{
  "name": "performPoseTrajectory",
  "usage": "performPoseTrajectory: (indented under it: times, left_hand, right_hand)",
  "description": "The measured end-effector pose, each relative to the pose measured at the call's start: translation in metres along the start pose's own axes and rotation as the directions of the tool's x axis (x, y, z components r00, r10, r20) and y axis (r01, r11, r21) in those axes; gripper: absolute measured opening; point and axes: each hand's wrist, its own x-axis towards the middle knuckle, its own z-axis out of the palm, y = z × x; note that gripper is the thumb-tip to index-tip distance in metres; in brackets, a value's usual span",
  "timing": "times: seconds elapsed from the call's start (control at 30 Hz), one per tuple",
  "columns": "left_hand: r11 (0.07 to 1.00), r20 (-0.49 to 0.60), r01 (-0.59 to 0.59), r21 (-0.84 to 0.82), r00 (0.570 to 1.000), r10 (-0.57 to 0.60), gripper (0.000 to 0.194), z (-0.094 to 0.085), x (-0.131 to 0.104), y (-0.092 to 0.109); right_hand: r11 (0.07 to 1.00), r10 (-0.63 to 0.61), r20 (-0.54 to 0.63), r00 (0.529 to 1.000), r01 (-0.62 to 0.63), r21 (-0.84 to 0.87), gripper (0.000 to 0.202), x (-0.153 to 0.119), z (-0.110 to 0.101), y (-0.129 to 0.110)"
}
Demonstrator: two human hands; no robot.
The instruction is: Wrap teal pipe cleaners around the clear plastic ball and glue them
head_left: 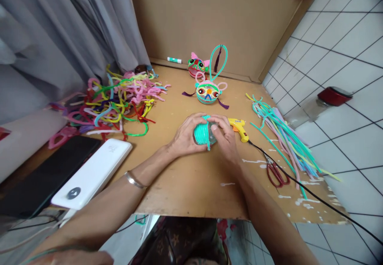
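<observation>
A clear, rounded ball (212,138) sits between my two hands, its left part wound with rows of turquoise pipe cleaner (202,134). A short end of the pipe cleaner hangs down the front. My left hand (188,136) wraps round the wound side from the left. With its thumb on the bare clear part and its fingers over the top, my right hand (225,137) grips the other side. Just beyond the right hand lies a yellow glue gun (239,129). Behind the hands stands a decorated animal-head ball (207,92) with purple tassels.
Tangled coloured pipe cleaners (119,101) lie left; a straight bundle (284,137) lies right. Red-handled scissors (275,174) sit near the glue gun's black cord (287,173). A white power bank (92,173), a dark phone (50,173), a glue stick (174,60) and a pink-eared ball (196,66) are around.
</observation>
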Motion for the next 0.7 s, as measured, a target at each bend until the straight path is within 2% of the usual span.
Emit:
performPoseTrajectory:
  times: [0.2,0.4,0.57,0.7]
  left_hand:
    - [0.999,0.033,0.012,0.047,0.999,-0.014,0.072,-0.004,0.002,0.006]
    - [1.0,0.04,0.006,0.007,0.999,-0.007,0.068,-0.005,0.004,0.006]
    - [0.999,0.051,0.045,0.026,0.998,-0.047,0.065,-0.005,0.005,0.006]
    - [0.998,0.032,0.056,0.019,0.998,-0.056,0.067,-0.005,0.005,0.004]
  right_hand:
    - [1.0,-0.009,-0.023,1.0,0.008,-0.005,0.026,0.0,0.003,0.004]
    - [0.998,-0.048,-0.001,0.999,0.048,-0.042,0.027,0.0,0.002,0.006]
    - [0.996,-0.066,0.015,0.998,0.067,-0.067,0.037,0.0,-0.002,0.002]
    - [0.97,-0.119,-0.05,0.992,0.105,-0.22,0.037,-0.001,-0.002,-0.006]
